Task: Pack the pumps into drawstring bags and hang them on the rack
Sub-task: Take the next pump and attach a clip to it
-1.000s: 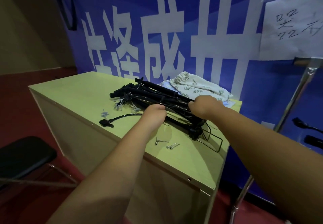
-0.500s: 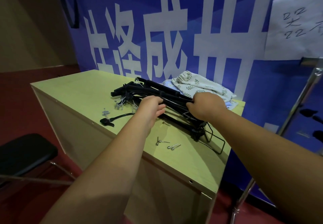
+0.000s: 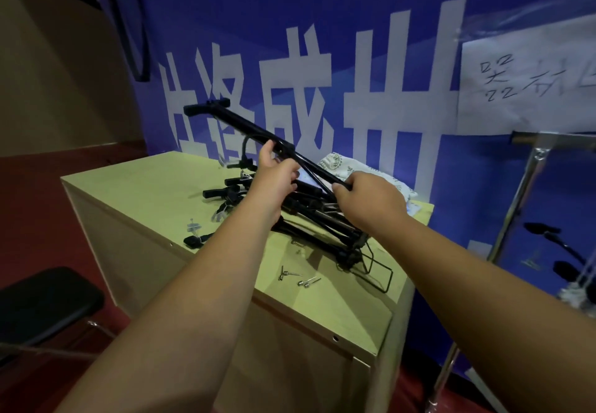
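One black pump (image 3: 245, 128) is tilted up off the pile, its T-handle high at the upper left. My left hand (image 3: 275, 175) grips its barrel near the middle, and my right hand (image 3: 367, 199) grips it lower down, to the right. Several more black pumps (image 3: 309, 219) lie heaped on the pale green table (image 3: 138, 193) under my hands. Behind the heap lies a leaf-patterned drawstring bag (image 3: 351, 167). A silver rack pole (image 3: 512, 206) stands at the right.
Two metal needle adapters (image 3: 298, 278) lie loose near the table's front edge, and a black hose end (image 3: 193, 240) lies at its left front. A wire foot stand (image 3: 377, 270) juts over the right edge. A black seat (image 3: 42, 303) is at lower left. A blue banner hangs behind.
Both hands have lifted one pump out of the heap; its handle end swung up to the upper left. The camera moved closer to the table.
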The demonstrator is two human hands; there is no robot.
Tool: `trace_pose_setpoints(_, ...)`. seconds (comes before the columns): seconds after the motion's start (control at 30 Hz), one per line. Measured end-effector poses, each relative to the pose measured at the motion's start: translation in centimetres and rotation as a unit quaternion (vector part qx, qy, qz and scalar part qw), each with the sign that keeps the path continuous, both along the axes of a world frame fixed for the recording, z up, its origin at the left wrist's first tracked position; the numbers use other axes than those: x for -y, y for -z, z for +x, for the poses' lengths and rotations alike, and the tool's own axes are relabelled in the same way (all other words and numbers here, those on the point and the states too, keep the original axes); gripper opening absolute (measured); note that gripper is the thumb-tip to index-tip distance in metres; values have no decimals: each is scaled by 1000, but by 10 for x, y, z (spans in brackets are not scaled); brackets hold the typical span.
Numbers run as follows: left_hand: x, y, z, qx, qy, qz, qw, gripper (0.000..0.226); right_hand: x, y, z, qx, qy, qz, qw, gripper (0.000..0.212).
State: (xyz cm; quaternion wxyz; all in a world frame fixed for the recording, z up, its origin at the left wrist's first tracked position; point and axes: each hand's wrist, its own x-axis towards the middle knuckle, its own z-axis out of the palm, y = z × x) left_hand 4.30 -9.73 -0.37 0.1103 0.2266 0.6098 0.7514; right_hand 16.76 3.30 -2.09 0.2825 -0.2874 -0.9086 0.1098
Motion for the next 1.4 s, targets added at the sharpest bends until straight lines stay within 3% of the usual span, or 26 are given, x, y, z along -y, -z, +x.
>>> trace_pose_setpoints(0.13,0,-27,14,-21,15,21,999,92,4,-6,23,-50,-5,-38,998,39)
trace_pose_setpoints(0.47,-32,-63,70,-18,47,100,994,72,-5,15,125,-108,-102,-174,973,9)
trace_pose_setpoints(0.53,-46,-64,83,-7,58,112,992,74,-8,25,150,-99,-120,-198,968,8)
trace_pose_setpoints(0.8,-104,-42,155,-13,112,84,990,57,-39,66,237,-20,-130,-263,956,44)
trace_pose_setpoints(1.03,-137,9,210,-5,156,82,984,65,-62,92,284,59,-90,-288,952,34)
trace_pose_setpoints(1.27,-149,85,240,6,205,45,978,80,-91,92,296,-115,-5,-298,948,24)
trace_pose_setpoints(1.4,-149,130,254,8,241,15,970,85,-103,86,287,-176,14,-284,942,31)
